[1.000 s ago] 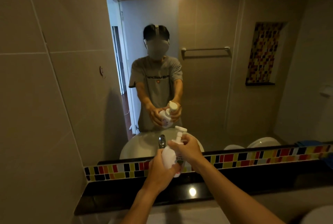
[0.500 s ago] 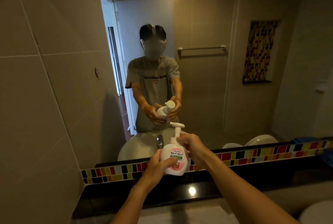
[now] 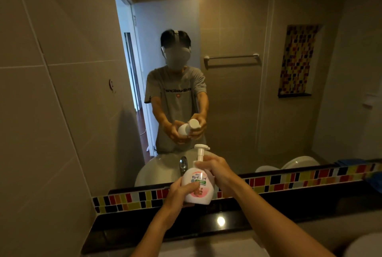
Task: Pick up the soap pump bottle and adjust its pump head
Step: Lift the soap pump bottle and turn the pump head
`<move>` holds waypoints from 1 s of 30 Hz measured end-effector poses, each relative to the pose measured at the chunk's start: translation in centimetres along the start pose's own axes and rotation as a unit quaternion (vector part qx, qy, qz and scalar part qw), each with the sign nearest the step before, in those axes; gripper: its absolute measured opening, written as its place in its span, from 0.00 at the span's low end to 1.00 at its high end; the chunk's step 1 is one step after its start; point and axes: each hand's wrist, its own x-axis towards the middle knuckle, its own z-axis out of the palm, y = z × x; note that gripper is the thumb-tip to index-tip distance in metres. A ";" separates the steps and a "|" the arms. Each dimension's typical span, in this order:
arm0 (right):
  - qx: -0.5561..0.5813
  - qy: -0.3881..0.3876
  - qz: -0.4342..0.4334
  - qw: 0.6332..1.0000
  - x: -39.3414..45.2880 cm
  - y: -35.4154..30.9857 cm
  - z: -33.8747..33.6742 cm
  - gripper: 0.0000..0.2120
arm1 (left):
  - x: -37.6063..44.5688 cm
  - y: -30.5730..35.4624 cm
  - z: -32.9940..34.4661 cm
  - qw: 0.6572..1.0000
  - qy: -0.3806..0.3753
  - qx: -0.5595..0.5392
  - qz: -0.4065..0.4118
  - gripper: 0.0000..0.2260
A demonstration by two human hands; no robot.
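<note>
The left hand (image 3: 182, 191) is wrapping around the soap bottle (image 3: 197, 186), and the right hand (image 3: 217, 171) is pinching its neck just under the pump head (image 3: 201, 148). The bottle is sitting low in the middle of the frame, held up in the air. A second ago it was leaning; now it is standing straight with the label facing us, so turning the pump looks ready to start. Below is a shiny black counter (image 3: 268, 213), with a strip of colored tiles (image 3: 128, 200) and a big mirror (image 3: 237, 91) behind.

The room is dim and brownish, and the brightest light comes through the doorway (image 3: 132, 54) seen in the mirror (image 3: 237, 70). A small round glare spot shines on the black counter (image 3: 268, 213). The wall lines bend near the edges, and the far corners look dark and soft.
</note>
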 end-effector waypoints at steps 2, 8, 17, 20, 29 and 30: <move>-0.038 0.035 -0.008 0.999 -0.1 0.1 0.5 0.17 | 0.1 -0.3 0.5 0.996 0.046 0.073 0.028 0.21; 0.070 -0.012 0.020 0.997 0.0 -0.2 0.1 0.08 | -0.1 0.1 0.2 0.999 -0.003 -0.033 -0.020 0.26; -0.004 -0.013 0.014 1.000 0.5 0.0 0.1 0.10 | -0.2 0.3 0.5 1.000 0.029 -0.006 -0.003 0.20; -0.051 0.029 0.006 0.998 0.5 0.1 0.1 0.10 | -0.2 -0.3 0.6 0.996 0.067 0.055 0.024 0.21; 0.044 -0.001 0.004 0.999 -0.4 -1.0 0.6 0.15 | -0.7 -0.2 2.0 0.988 0.120 0.063 0.074 0.24; 0.136 -0.020 0.020 0.990 -0.4 -1.2 0.4 0.19 | -0.8 0.0 1.8 0.991 0.106 0.032 0.073 0.24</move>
